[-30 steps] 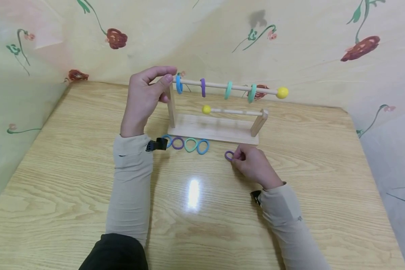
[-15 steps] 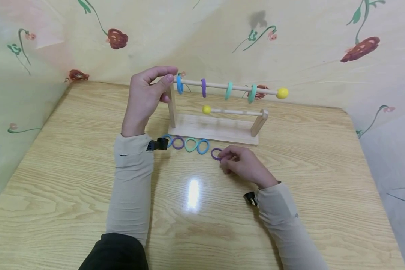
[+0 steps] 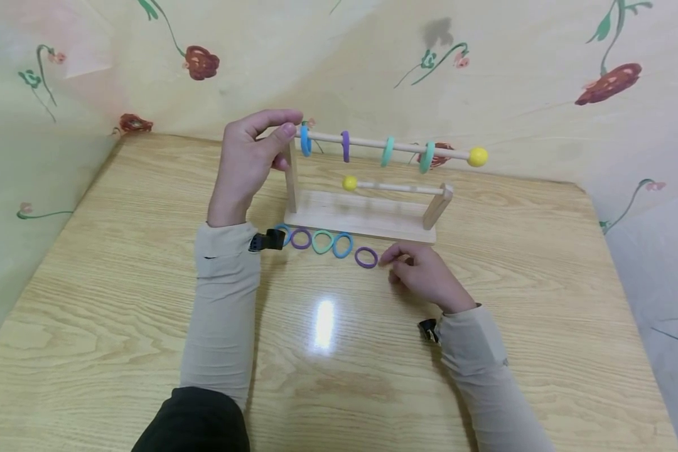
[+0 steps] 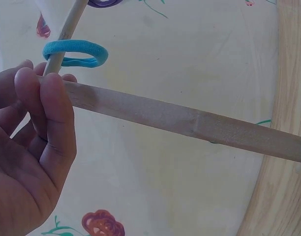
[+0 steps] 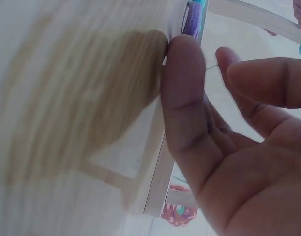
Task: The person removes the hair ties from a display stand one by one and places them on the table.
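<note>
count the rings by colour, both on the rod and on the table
Blue rings: 3 (1 on the upper rod, 2 on the table)
Purple rings: 3 (1 on rod, 2 on table)
Green rings: 3 (2 on rod, 1 on table)
Total: 9

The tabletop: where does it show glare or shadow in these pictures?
Head view: a white glare patch on the tabletop; right wrist view: a broad brown shadow beside the right hand; left wrist view: only a strip of tabletop shows, without a bright patch.

I'm holding my left hand [image 3: 247, 157] raised and pinching; lower down, my right hand [image 3: 425, 274] is pointing inward, fingers [image 5: 183, 93] bending loosely.
</note>
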{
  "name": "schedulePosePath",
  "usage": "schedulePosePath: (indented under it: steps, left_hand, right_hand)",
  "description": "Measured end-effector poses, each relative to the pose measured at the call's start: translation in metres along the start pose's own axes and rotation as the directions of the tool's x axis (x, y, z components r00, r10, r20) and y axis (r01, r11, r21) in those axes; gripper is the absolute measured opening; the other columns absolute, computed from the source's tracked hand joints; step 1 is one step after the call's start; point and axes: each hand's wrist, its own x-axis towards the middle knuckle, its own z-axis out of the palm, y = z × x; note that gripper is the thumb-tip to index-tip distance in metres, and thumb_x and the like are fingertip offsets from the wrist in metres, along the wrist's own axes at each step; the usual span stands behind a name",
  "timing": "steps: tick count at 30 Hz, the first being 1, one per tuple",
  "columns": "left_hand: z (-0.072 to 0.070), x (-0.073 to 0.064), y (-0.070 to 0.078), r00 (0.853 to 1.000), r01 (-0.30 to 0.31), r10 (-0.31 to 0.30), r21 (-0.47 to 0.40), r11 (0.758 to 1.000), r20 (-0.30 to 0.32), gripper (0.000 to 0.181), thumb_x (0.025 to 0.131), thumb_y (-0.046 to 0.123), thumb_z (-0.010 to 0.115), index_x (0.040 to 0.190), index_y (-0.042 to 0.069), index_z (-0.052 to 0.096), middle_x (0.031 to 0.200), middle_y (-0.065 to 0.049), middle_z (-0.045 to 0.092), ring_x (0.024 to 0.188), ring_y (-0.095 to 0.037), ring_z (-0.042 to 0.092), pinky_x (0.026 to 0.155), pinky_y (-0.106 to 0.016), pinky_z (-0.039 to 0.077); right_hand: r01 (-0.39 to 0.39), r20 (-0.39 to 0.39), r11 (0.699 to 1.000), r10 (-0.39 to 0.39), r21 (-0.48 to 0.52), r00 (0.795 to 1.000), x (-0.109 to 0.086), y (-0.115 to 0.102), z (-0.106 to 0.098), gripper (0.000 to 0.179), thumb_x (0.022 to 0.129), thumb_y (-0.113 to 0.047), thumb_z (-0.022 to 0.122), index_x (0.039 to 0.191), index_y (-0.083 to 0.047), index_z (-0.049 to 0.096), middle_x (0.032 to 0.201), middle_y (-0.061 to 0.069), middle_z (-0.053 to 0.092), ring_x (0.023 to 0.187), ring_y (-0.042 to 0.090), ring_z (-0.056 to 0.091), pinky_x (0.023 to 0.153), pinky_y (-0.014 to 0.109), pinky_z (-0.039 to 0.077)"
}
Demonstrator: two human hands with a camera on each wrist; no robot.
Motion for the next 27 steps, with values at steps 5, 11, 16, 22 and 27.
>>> schedulePosePath:
  steps: [5,11,16,22,27]
  left_hand:
    - [0.000,0.000,0.001,1.000,0.000,0.000,0.004,1.000,-0.005,0.021,0.099,0.010,0.067,0.116,0.001,0.075,0.121,-0.008,0.068,0.056,-0.017,0.052,0.056,-0.024,0.052]
    - [0.001,-0.001,0.001,1.000,0.013,-0.013,-0.013,1.000,-0.008,0.020,0.098,0.010,0.068,0.115,0.002,0.075,0.121,-0.008,0.068,0.061,-0.017,0.052,0.055,-0.023,0.051]
    - [0.001,-0.001,0.001,1.000,0.011,-0.011,-0.017,1.000,-0.005,0.018,0.098,0.011,0.069,0.113,0.004,0.077,0.121,-0.008,0.068,0.062,-0.018,0.052,0.056,-0.024,0.052]
    - [0.001,-0.001,0.001,1.000,0.004,-0.004,-0.007,1.000,0.000,0.019,0.098,0.012,0.068,0.114,0.004,0.076,0.120,-0.008,0.068,0.059,-0.018,0.052,0.057,-0.024,0.053]
    - [0.000,-0.001,0.000,1.000,-0.005,0.005,-0.002,1.000,0.003,0.019,0.099,0.012,0.067,0.114,0.004,0.076,0.120,-0.009,0.068,0.058,-0.019,0.052,0.058,-0.025,0.053]
  right_hand:
    - [0.050,0.051,0.999,-0.050,0.018,0.997,-0.001,-0.004,0.004,0.030,0.088,0.015,0.045,0.106,0.004,0.067,0.093,0.017,0.064,0.072,0.023,0.061,0.060,0.028,0.050]
    - [0.065,0.126,0.997,-0.069,0.037,0.990,-0.004,-0.007,0.009,0.033,0.088,0.018,0.042,0.106,0.003,0.066,0.092,0.016,0.064,0.076,0.024,0.062,0.064,0.028,0.051]
    - [0.103,0.169,0.994,-0.107,0.030,0.980,-0.006,-0.011,0.014,0.034,0.089,0.017,0.042,0.105,0.000,0.067,0.093,0.014,0.064,0.075,0.023,0.061,0.065,0.027,0.049]
    - [0.171,0.254,0.985,-0.170,0.017,0.952,-0.009,-0.017,0.023,0.036,0.091,0.015,0.042,0.109,-0.002,0.067,0.109,0.011,0.065,0.081,0.021,0.063,0.073,0.029,0.052]
    - [0.194,0.336,0.979,-0.201,0.053,0.920,-0.011,-0.021,0.031,0.037,0.093,0.015,0.041,0.116,-0.001,0.065,0.120,0.012,0.063,0.085,0.022,0.064,0.079,0.031,0.054]
